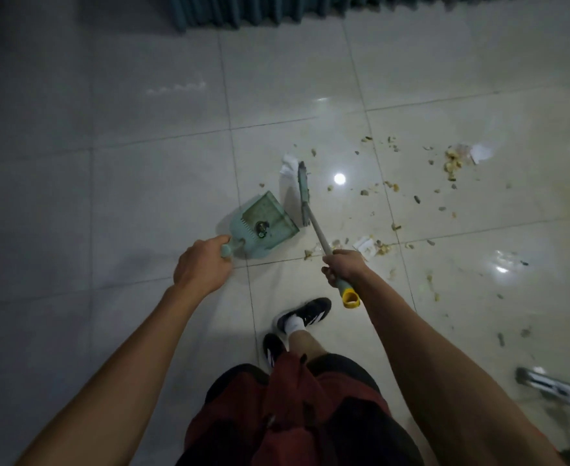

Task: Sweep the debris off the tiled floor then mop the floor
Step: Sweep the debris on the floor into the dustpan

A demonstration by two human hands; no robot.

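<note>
Nearest the camera, over dark shorts and black shoes (305, 316), both hands work low above the tiled floor (142, 163). Left hand (202, 265) is curled round the stub handle of a pale green dustpan (263, 225), which lies tilted on the tile just ahead of it, mouth facing up and to the right, a small dark scrap already inside. Right hand (344, 265) is wrapped round the broom (313, 213) shaft near its yellow end cap; the shaft runs forward and slightly left to the narrow green head, which stands just beside the pan's open edge, touching a white paper scrap (288, 164). Beyond and to the right, the debris (411, 190) spreads in crumbs, yellowish clumps and torn paper, well apart from the pan. My judgement: the right hand must draw that scatter leftward, across the broom's long axis. Farthest off hangs a teal curtain (243, 11).
</note>
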